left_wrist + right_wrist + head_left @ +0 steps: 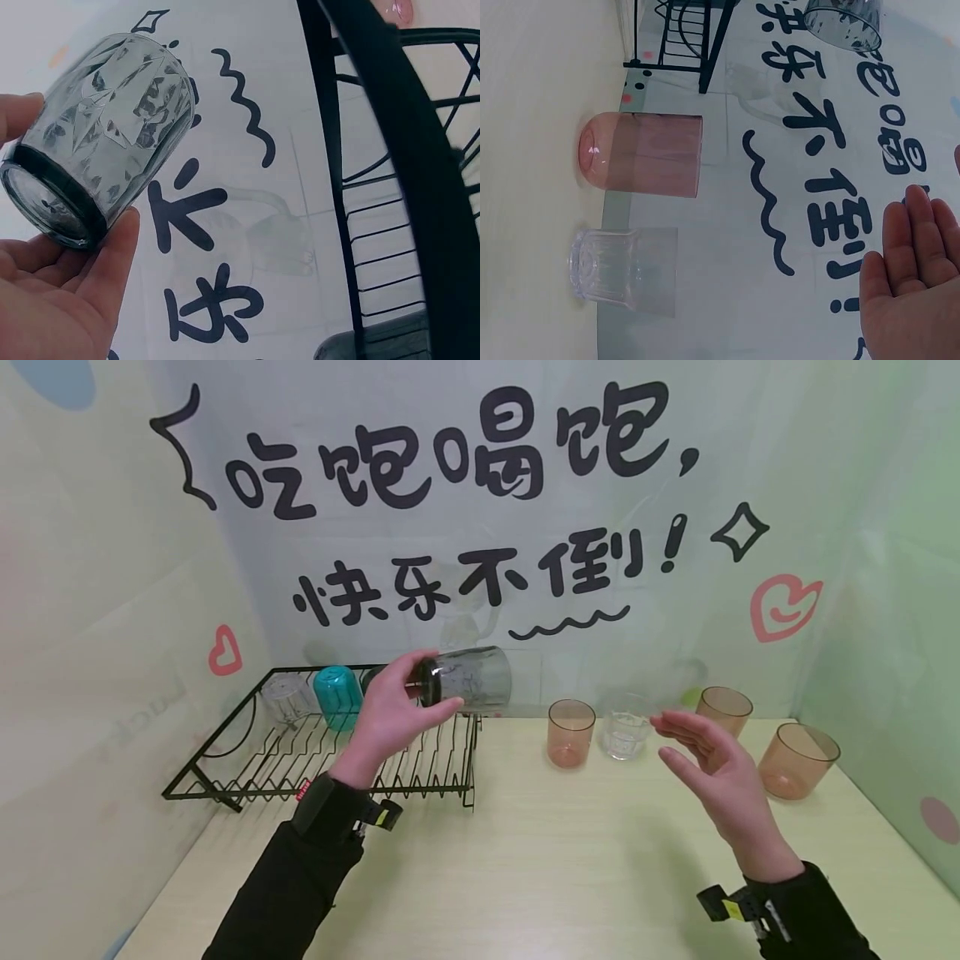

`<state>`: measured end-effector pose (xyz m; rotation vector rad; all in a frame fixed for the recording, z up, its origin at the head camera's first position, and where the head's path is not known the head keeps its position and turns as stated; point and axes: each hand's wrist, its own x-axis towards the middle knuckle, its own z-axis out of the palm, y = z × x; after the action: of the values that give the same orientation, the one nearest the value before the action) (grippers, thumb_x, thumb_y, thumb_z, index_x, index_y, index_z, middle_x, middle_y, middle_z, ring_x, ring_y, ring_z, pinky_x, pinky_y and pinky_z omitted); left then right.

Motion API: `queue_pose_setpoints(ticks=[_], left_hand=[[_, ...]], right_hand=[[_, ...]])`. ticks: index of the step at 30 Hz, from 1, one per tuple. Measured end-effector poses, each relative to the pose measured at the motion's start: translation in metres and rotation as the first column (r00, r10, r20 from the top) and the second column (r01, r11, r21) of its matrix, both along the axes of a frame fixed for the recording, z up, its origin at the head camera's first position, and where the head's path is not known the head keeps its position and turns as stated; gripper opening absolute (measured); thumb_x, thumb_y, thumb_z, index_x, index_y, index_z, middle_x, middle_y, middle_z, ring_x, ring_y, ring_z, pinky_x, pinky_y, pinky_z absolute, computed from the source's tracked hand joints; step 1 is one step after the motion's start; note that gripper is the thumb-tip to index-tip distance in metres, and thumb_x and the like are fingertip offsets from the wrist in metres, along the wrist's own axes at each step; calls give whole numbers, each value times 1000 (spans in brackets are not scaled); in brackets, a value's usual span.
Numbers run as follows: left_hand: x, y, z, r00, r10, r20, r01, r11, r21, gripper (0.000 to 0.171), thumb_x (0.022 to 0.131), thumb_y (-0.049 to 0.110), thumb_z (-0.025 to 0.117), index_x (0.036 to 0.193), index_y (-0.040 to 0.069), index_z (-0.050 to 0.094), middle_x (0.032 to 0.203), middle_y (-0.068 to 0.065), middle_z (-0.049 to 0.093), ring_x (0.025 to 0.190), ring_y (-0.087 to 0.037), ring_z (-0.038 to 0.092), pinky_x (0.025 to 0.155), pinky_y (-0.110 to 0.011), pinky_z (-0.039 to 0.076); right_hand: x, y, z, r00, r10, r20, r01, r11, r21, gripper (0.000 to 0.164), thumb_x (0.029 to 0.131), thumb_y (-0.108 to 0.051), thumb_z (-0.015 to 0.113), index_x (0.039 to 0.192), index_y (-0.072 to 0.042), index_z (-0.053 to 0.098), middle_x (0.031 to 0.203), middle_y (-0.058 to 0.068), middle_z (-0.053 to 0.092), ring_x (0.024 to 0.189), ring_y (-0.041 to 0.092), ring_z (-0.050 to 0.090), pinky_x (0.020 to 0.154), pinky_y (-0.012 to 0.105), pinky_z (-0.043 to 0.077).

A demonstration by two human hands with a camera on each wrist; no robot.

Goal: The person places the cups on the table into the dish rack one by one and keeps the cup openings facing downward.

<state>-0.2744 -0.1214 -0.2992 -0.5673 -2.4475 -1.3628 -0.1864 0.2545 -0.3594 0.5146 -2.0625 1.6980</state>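
Observation:
My left hand [390, 710] holds a smoky grey drinking glass [476, 680] by its thick base end, thumb and fingers round it. The glass lies on its side in the air over the right end of the black dish rack [438, 790], its mouth turned right. Faceted walls of this glass show in the left wrist view. My right hand [716, 768] is raised above the table with fingers extended and holds nothing. In the head view its fingertips are close to a clear glass [624, 731] and overlap the edge of an amber glass [726, 706].
On the rack sit a clear glass [287, 697], a teal glass [337, 693] and a dark glass [379, 339], partly hidden behind my left hand. Two more amber glasses [571, 739] [798, 760] stand upright on the pale table [525, 877]. A printed backdrop [480, 552] rises behind.

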Motion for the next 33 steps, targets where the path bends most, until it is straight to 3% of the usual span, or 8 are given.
queue_pose_setpoints(ticks=[25, 33], left_hand=[[-21, -24, -3, 991, 121, 56, -115, 988, -101, 77, 82, 33, 79, 145, 7, 45, 132, -16, 55, 107, -32, 57, 82, -45, 57], [-30, -28, -2, 987, 145, 72, -134, 981, -138, 76, 82, 35, 80, 143, 6, 46, 132, -16, 55, 110, -32, 55, 86, -47, 54]], right_hand=[[-6, 24, -16, 996, -85, 22, 82, 990, 111, 44, 95, 1, 62, 137, 5, 50, 125, -11, 62, 115, 4, 55, 96, 10, 39], [-7, 28, -18, 994, -103, 23, 99, 985, 139, 43, 96, -1, 62, 136, 6, 50, 124, -12, 62, 114, 3, 55, 95, 9, 39]])
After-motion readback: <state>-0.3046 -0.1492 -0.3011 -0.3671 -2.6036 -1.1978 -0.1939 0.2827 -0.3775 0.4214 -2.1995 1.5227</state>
